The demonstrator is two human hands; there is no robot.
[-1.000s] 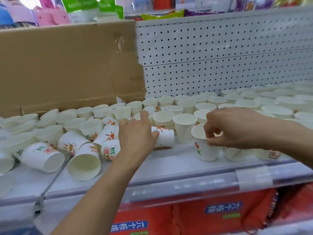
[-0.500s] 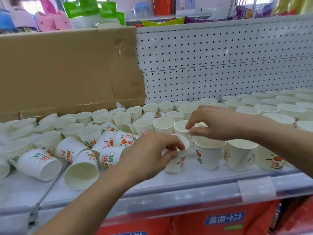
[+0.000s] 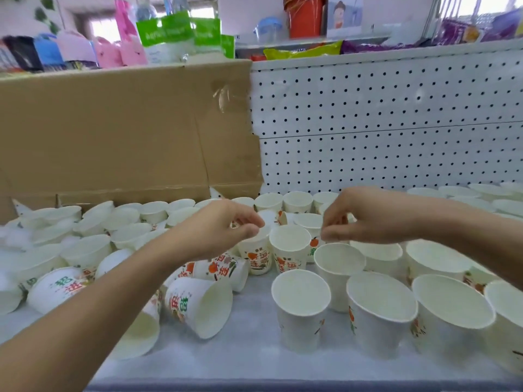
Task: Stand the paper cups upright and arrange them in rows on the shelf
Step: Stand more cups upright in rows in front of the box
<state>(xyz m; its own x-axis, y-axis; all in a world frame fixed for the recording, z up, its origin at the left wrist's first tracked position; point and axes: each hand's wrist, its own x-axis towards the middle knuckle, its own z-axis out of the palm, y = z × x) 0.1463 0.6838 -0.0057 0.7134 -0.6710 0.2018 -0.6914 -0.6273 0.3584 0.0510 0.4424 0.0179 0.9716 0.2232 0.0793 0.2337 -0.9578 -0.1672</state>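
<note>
The paper cups (image 3: 300,304) are probably going to feel light, thin and crushable, so you are best lifting each gently by its rim. Below the right corner of the cardboard sheet (image 3: 127,131), your left hand (image 3: 223,230) is pinching the rim of an upright printed cup (image 3: 256,256). Further right, your right hand (image 3: 368,219) is hovering with fingers curled, and I cannot tell whether it is holding anything.

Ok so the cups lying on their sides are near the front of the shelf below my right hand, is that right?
Not quite. The head view shows the cups lying on their sides near the front of the shelf below the left hand, not the right. Below the right hand the front cups stand upright.
</note>
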